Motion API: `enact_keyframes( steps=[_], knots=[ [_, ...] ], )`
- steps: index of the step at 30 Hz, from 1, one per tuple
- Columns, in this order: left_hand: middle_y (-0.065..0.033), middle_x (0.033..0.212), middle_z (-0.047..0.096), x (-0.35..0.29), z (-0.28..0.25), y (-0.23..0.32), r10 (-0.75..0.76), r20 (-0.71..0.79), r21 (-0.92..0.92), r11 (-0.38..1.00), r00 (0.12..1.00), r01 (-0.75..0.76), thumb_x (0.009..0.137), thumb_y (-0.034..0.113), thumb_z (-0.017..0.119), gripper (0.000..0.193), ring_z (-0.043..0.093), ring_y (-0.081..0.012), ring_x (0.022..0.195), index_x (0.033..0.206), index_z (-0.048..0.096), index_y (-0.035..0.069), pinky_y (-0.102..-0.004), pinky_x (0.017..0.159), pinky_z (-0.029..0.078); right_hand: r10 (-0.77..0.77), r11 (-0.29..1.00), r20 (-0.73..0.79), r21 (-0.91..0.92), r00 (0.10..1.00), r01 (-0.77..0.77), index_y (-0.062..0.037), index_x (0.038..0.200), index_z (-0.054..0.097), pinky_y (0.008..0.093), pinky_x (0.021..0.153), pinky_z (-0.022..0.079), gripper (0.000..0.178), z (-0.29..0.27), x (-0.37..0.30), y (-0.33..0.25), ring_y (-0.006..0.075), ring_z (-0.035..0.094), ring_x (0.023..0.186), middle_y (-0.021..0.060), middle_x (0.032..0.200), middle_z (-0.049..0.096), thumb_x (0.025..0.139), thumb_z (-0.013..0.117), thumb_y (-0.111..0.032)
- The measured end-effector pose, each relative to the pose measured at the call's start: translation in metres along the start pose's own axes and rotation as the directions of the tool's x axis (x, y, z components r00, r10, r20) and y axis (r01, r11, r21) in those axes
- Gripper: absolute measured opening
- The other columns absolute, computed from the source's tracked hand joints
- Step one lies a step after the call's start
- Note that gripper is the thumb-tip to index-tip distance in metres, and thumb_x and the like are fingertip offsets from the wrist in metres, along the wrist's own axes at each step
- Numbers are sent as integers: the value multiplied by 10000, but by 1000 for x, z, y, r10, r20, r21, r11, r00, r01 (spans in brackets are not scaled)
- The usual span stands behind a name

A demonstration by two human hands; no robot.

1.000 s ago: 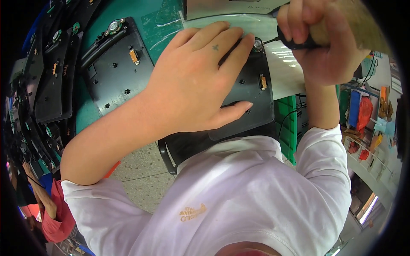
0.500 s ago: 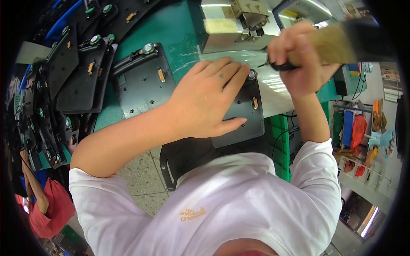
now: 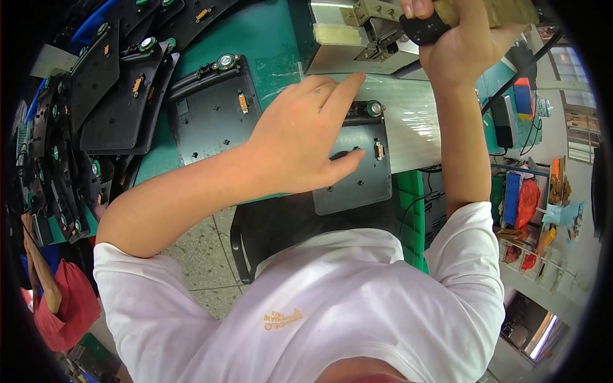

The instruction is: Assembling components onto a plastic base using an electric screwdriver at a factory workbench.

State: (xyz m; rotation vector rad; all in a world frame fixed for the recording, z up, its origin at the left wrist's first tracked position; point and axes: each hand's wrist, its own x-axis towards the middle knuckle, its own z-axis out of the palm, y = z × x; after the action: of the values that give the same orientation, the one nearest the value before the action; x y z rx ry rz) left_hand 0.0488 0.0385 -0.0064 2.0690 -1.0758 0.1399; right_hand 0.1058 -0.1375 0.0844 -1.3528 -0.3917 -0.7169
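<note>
Fingers spread, my left hand (image 3: 303, 137) lies over the left part of a flat black panel (image 3: 351, 185) near the bench edge. The panel bears a round silver part (image 3: 373, 108) with a green rim at its far corner and a small orange connector (image 3: 379, 150). My right hand (image 3: 463, 51) is raised beyond the panel, to the right, wrapped around a thick tan-and-black tool (image 3: 511, 14) that looks like an electric screwdriver. Its black end (image 3: 423, 30) shows by my fingers; no bit is visible. A similar panel (image 3: 211, 131) lies left of my left hand.
Several more black panels (image 3: 118, 131) are stacked at the left. A metal box-like device (image 3: 345, 48) stands at the far side of the green bench (image 3: 271, 38). A black cable (image 3: 527, 67) hangs right of my right wrist. Another person's red sleeve (image 3: 67, 306) is at lower left.
My right hand has risen away from the panel with the tool, whose tip pointed toward the panel's far corner before. My left hand has shifted slightly, uncovering more of the panel's far corner.
</note>
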Motion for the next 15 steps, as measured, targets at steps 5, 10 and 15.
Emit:
enact_keyframes(
  steps=[5,10,15],
  knots=[
    [-158,1196,647,2,2,0,31,12,10,999,999,-31,746,220,804,819,583,-360,1145,1426,425,-33,-458,985,480,-49,990,-34,134,998,53,-11,788,506,316,476,465,225,-15,6,-9,167,536,484,76,693,538,950,608,-130],
    [-157,1185,647,0,2,-2,18,23,28,999,1000,-19,744,218,799,798,583,-361,1138,1412,442,-31,-461,979,481,-72,997,-82,-5,994,72,-4,927,496,325,479,479,160,14,5,-3,178,552,497,90,725,557,929,636,-81],
    [-153,1176,655,4,5,-2,-19,6,-22,1000,1000,19,744,204,804,795,587,-348,1130,1411,443,-32,-450,975,484,20,999,-32,-47,999,-22,2,997,484,334,467,478,173,3,5,-2,182,559,505,97,739,564,924,630,-58]
  ],
)
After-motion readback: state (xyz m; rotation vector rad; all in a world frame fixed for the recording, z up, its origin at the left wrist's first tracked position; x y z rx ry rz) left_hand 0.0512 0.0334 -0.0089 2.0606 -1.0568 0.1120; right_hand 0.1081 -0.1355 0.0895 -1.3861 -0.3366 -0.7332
